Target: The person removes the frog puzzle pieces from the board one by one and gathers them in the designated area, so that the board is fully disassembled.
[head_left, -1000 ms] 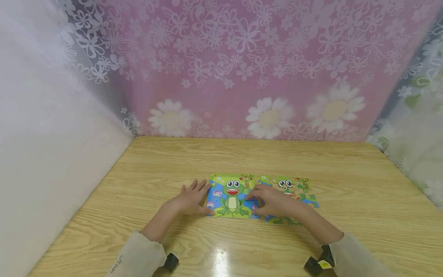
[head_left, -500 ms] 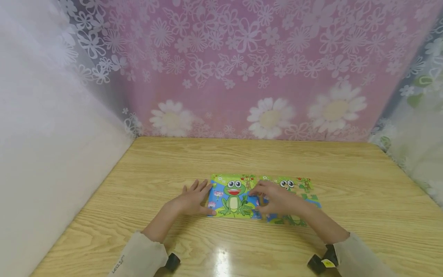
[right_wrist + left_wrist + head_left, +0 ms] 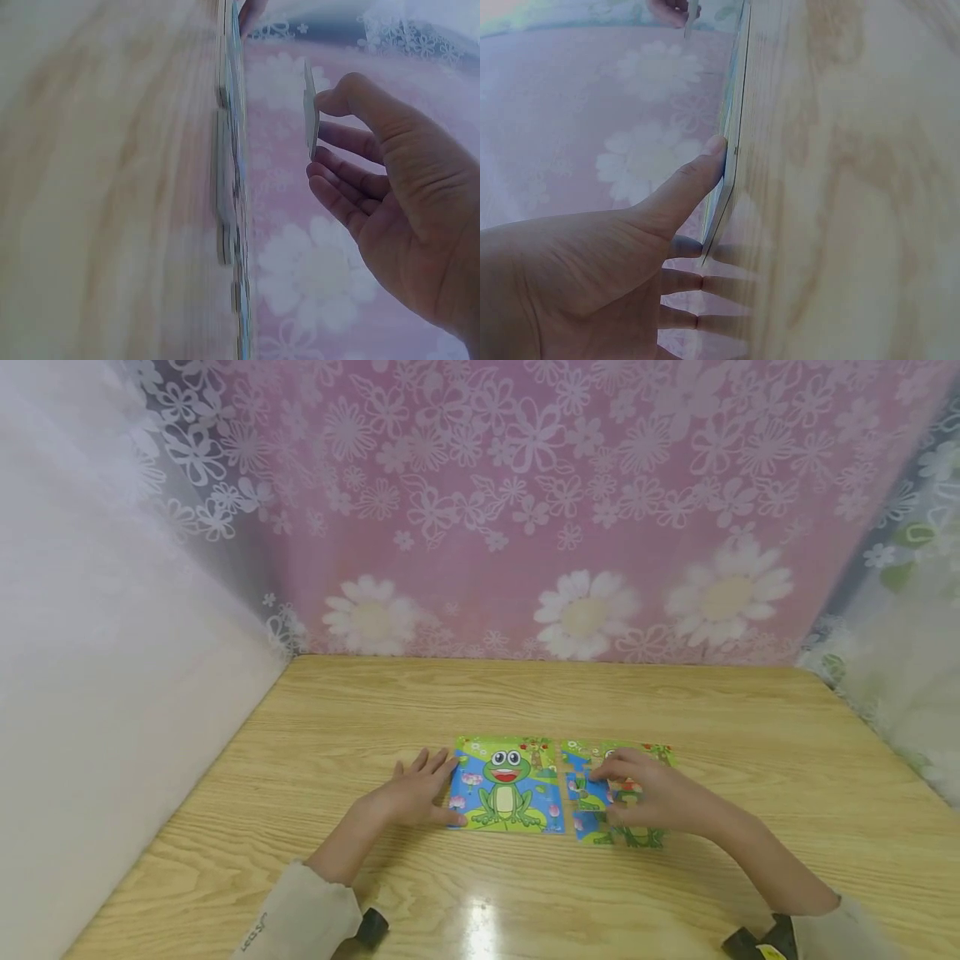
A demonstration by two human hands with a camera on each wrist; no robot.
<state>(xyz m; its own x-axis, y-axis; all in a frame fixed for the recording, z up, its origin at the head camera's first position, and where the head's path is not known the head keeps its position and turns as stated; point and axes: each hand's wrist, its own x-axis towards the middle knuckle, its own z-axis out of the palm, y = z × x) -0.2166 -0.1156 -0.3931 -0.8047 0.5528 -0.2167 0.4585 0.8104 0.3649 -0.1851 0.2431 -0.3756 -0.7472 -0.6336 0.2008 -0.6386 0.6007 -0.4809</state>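
A complete frog picture (image 3: 506, 789) lies flat on the table, its left edge beside my left hand (image 3: 415, 795). That hand has its fingers spread, and in the left wrist view the thumb touches the board's edge (image 3: 731, 161). To the right lies a second frog puzzle (image 3: 643, 835) in separate pieces, partly hidden by my right hand (image 3: 660, 793). Thumb and fingers of the right hand pinch a thin puzzle piece (image 3: 311, 112), held up off the table in the right wrist view. From above it appears blue and green.
The wooden table (image 3: 375, 702) surrounds both puzzles. A pink flowered curtain (image 3: 480, 543) hangs behind it, with pale cloth (image 3: 135, 652) on the left side. Each wrist wears a black camera mount (image 3: 371, 928).
My right hand has moved right with the puzzle piece, from the complete picture's right edge to above the loose-piece puzzle. The left hand has stayed in place.
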